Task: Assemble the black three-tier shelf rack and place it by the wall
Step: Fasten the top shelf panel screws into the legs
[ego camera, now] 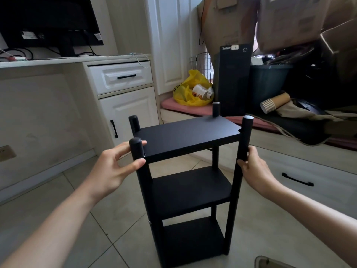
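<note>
While the rack (185, 136) stands, left hand (114, 167) and right hand (255, 169) clamped on front posts (137, 149).

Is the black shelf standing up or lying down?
Standing up. The black shelf rack has posts pointing upward and three level boards; left hand and right hand grip it.

Beige tiled floor (108, 219) carries the black shelf rack (185, 136), upright, feet on the tiles. At bottom right the edge of an object (268, 263) lies on the floor, can't identify it. Behind, a raised ledge (171, 115) holds a pink mat (185, 109); on the mat: yellow plastic bag (185, 91) and black PC tower (233, 82), just beside each other.
</note>
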